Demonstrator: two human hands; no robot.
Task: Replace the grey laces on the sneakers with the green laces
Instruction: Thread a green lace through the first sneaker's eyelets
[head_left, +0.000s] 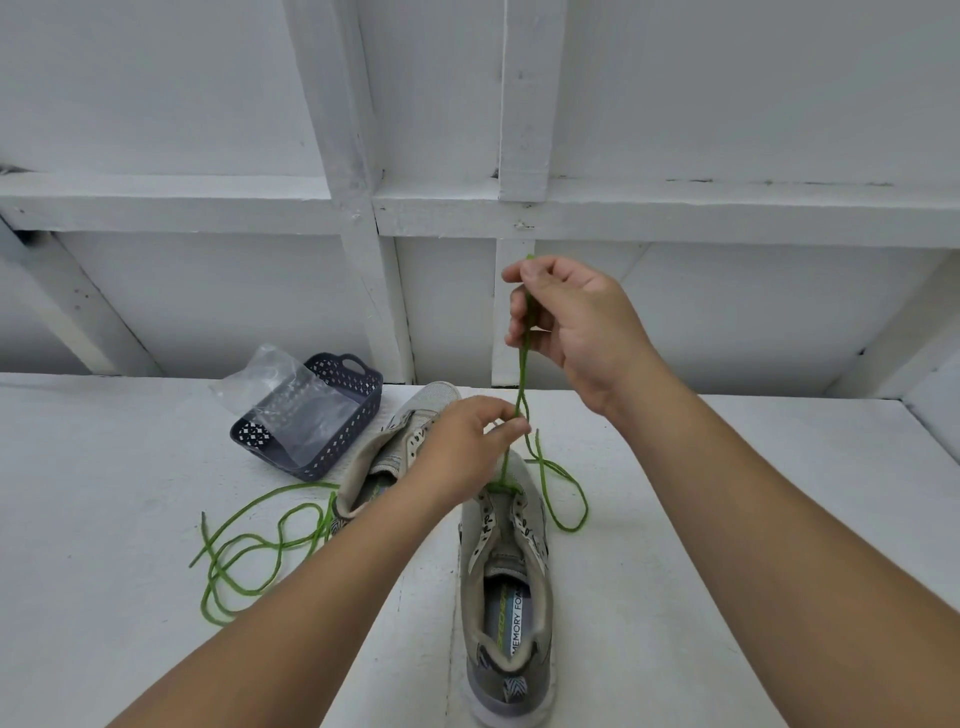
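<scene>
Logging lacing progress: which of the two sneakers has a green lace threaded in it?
The nearer sneaker, toe pointing away; its green lace crosses the lowest eyelets. The far sneaker by the basket shows none.

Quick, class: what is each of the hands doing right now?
Left hand: pinches the green lace just above the sneaker.
Right hand: holds the same lace higher up, fingers curled round it.

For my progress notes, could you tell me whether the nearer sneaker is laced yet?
Barely laced: the green lace crosses only the front eyelets of the nearer sneaker; the rest are bare.
</scene>
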